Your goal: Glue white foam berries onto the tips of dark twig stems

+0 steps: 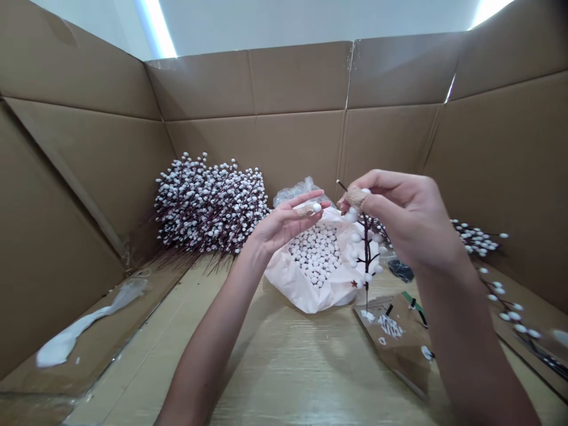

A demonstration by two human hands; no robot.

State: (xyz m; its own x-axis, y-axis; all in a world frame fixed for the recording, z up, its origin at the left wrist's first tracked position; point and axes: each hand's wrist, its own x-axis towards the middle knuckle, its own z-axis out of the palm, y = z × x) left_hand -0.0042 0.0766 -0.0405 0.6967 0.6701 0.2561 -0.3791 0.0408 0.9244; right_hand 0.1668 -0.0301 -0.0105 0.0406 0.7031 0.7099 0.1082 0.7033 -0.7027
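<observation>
My left hand point(284, 222) is palm up with its fingers stretched out. A white berry ball point(316, 207) rests by the fingertips, beside a finger wrapped in beige tape. To the right, my right hand point(399, 207) pinches the upper part of an artificial berry branch point(367, 251); its fingertips also have beige tape. White balls sit along the dark stem, which stands upright with its lower end at the cardboard block point(399, 355). Below my left hand lies an opened white plastic bag point(310, 299) full of loose white balls point(315, 254).
A large pile of berry branches point(208, 201) lies at the back left. More branches point(510, 313) lie on the right. A strip of white material point(84, 331) rests on cardboard at the left. Tall cardboard walls point(302, 77) enclose the table point(284, 367).
</observation>
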